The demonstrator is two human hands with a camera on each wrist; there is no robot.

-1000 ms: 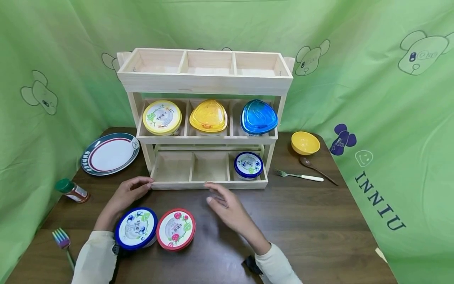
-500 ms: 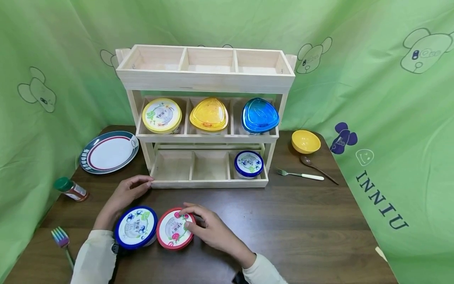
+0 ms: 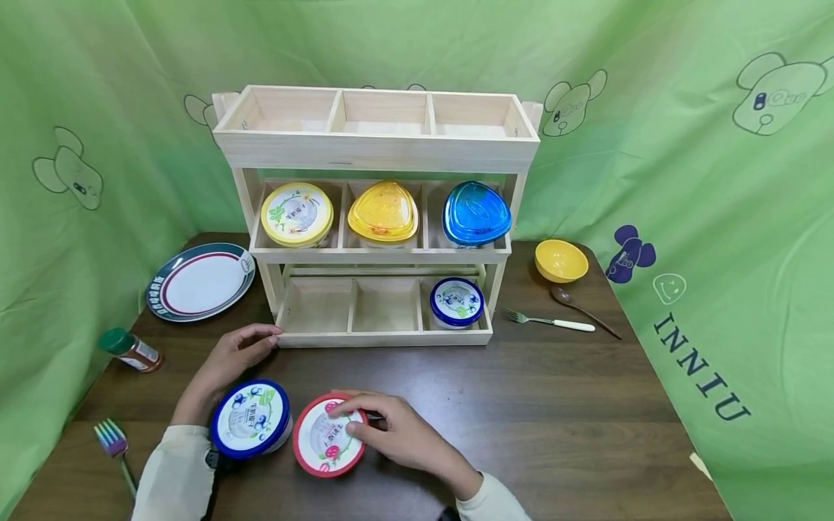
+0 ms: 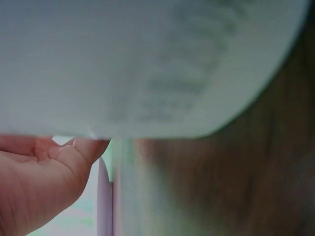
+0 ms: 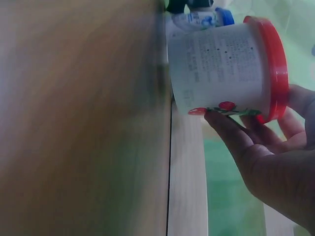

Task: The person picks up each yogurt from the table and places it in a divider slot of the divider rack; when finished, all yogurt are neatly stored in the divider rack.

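Observation:
My right hand [image 3: 400, 433] grips a round white tub with a red lid [image 3: 322, 438], fingers over the lid's right side. In the right wrist view the strawberry-printed tub [image 5: 221, 66] shows from the side, the hand's fingers at its lid and wall. Left of it stands a larger tub with a blue lid [image 3: 250, 420], blueberries printed on top. My left hand [image 3: 234, 358] rests its fingertips at the front left corner of the wooden rack [image 3: 384, 339]. The blurred white tub wall [image 4: 98, 64] fills much of the left wrist view, partly hiding the left hand.
The rack's middle tier holds a yellow-lidded tub [image 3: 297, 215], a yellow container [image 3: 384, 213] and a blue one [image 3: 477, 215]. A small blue-lidded tub [image 3: 457, 302] sits bottom right. Around lie a plate [image 3: 202, 282], spice jar [image 3: 133, 350], forks [image 3: 112, 441], spoon [image 3: 583, 311] and yellow bowl [image 3: 561, 262].
My right hand came from near the rack's front to the red-lidded tub, took hold of it and shifted it slightly right and toward me. My left hand stayed at the rack corner.

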